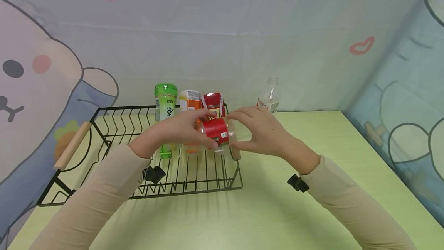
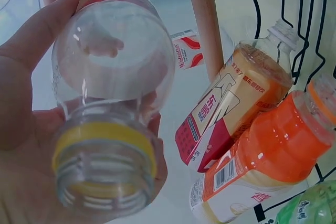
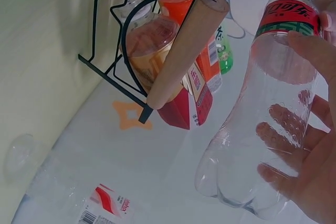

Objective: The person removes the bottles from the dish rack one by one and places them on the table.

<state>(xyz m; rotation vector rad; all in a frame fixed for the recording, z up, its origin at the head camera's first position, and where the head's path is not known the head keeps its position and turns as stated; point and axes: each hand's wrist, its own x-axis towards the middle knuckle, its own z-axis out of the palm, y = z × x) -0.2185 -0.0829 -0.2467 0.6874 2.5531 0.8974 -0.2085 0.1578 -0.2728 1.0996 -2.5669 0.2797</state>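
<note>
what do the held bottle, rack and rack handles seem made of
Bottle: likely plastic, clear and glossy, with glints and moulded lobes at its base. Rack: probably metal, black-coated, judging by thin wires. Handles: seemingly matte wood, given the tan colour.

I count five bottles: one red-labelled clear bottle [image 1: 216,129] between my left fingers [image 1: 204,114] and right fingers [image 1: 242,115]; beyond my left fingers, one green bottle [image 1: 167,103], one orange bottle [image 1: 192,101] and one maroon-labelled bottle [image 1: 213,102]; past my right fingers, one far bottle [image 1: 270,99]. Below my left fingers: one wire rack [image 1: 187,193], two wooden handles [image 1: 73,146], one table [image 1: 277,219].
</note>
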